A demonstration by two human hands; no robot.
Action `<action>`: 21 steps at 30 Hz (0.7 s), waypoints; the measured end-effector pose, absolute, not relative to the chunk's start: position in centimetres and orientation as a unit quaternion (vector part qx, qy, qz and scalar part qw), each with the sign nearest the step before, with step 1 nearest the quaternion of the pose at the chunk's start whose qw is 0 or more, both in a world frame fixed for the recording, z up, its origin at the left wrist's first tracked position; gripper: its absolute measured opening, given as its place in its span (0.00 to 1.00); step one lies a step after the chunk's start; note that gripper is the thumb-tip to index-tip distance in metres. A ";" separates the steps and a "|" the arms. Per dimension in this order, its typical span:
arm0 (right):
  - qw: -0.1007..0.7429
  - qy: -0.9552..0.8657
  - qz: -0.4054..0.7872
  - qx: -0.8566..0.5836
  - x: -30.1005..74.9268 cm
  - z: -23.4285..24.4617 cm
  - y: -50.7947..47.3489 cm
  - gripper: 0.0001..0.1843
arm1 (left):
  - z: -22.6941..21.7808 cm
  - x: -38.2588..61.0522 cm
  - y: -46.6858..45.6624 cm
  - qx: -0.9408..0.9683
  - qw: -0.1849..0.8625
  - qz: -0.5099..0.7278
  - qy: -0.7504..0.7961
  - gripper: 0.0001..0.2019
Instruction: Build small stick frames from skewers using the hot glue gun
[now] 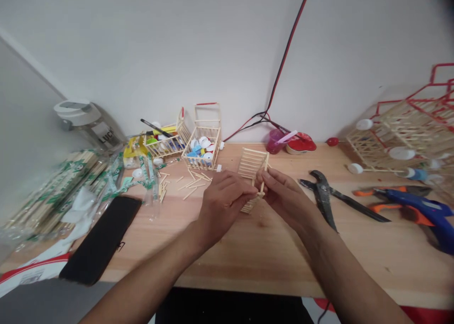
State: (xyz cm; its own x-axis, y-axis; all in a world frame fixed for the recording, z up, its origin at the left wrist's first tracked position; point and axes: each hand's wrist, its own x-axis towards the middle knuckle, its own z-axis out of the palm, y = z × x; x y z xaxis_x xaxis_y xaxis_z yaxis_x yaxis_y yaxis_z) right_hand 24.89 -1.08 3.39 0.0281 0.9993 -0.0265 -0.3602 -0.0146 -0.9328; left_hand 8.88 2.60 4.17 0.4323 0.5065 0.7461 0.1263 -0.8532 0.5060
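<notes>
Over the middle of the table I hold a small basket frame of thin wooden sticks (pixel 249 164), tilted, with rows of slats showing. My right hand (pixel 285 194) grips its right side, thumb and fingers closed on an upright stick. My left hand (pixel 227 198) is closed in a pinch at the frame's near corner, by the end of that stick. Whether the left fingers hold a separate small piece is too small to tell. Short cut sticks (pixel 193 184) lie scattered left of my left hand.
Two stick carts hold bottle caps (pixel 202 149). At left are a phone (pixel 102 239), packaged chopsticks (pixel 53 187) and a clear jar (pixel 87 123). Pliers (pixel 322 196), a blue glue gun (pixel 418 205), a purple cup (pixel 275 142) and stacked stick carts (pixel 407 125) stand or lie right.
</notes>
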 end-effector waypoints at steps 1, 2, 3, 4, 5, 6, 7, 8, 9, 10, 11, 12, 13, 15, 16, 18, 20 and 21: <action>0.586 -0.387 0.578 -0.415 24.9 3.3 -1.0 0.13 | 4.2 8.9 2.6 0.827 0.188 0.493 0.192 0.02; 0.587 -0.387 0.577 -0.416 24.9 3.3 -1.0 0.13 | 4.2 8.9 2.7 0.830 0.183 0.491 0.192 0.02; 0.588 -0.386 0.576 -0.417 24.9 3.2 -1.0 0.13 | 4.2 8.9 2.7 0.832 0.180 0.489 0.191 0.02; 0.590 -0.385 0.575 -0.416 24.9 3.2 -1.0 0.13 | 4.1 8.9 2.7 0.833 0.177 0.488 0.189 0.02; 0.591 -0.384 0.575 -0.416 24.9 3.2 -1.0 0.13 | 4.1 8.8 2.7 0.834 0.175 0.488 0.187 0.02; 0.591 -0.384 0.575 -0.415 24.9 3.2 -1.0 0.13 | 4.1 8.8 2.7 0.836 0.175 0.486 0.186 0.02; 0.592 -0.384 0.576 -0.414 24.9 3.2 -1.0 0.13 | 4.2 8.8 2.8 0.837 0.174 0.484 0.185 0.02; 0.593 -0.383 0.576 -0.412 24.8 3.2 -1.0 0.12 | 4.2 8.8 2.8 0.839 0.174 0.482 0.184 0.02; 0.594 -0.382 0.577 -0.411 24.8 3.3 -1.0 0.12 | 4.2 8.8 2.8 0.840 0.173 0.480 0.184 0.02; 0.595 -0.381 0.578 -0.408 24.8 3.3 -1.0 0.12 | 4.3 8.8 2.8 0.841 0.173 0.479 0.183 0.02; 0.596 -0.380 0.581 -0.404 24.8 3.3 -1.1 0.12 | 4.3 8.8 2.8 0.841 0.173 0.480 0.182 0.03; 0.596 -0.379 0.583 -0.400 24.8 3.3 -1.1 0.11 | 4.4 8.9 2.8 0.840 0.174 0.481 0.181 0.03; 0.596 -0.380 0.585 -0.398 24.9 3.4 -1.1 0.11 | 4.4 8.9 2.8 0.840 0.174 0.481 0.181 0.03; 0.593 -0.380 0.587 -0.399 24.9 3.3 -1.1 0.11 | 4.5 8.9 2.8 0.840 0.177 0.481 0.180 0.03; 0.592 -0.380 0.587 -0.400 24.9 3.3 -1.1 0.11 | 4.5 8.9 2.8 0.840 0.178 0.480 0.180 0.03; 0.591 -0.378 0.589 -0.401 25.0 3.3 -1.1 0.12 | 4.5 8.9 2.9 0.840 0.179 0.480 0.179 0.03; 0.592 -0.376 0.591 -0.399 25.0 3.4 -1.1 0.12 | 4.5 8.8 2.9 0.840 0.181 0.479 0.178 0.03; 0.592 -0.374 0.591 -0.400 25.0 3.4 -1.1 0.11 | 4.4 8.8 2.9 0.840 0.182 0.480 0.176 0.03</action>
State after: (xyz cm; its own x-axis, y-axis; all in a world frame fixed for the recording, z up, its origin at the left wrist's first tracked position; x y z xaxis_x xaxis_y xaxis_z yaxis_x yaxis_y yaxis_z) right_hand 25.02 -1.13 3.42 0.0201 0.9994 -0.0295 -0.4011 -0.0189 -0.9158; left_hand 8.83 2.94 4.43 0.4772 0.4704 0.7423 0.1212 -0.8718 0.4745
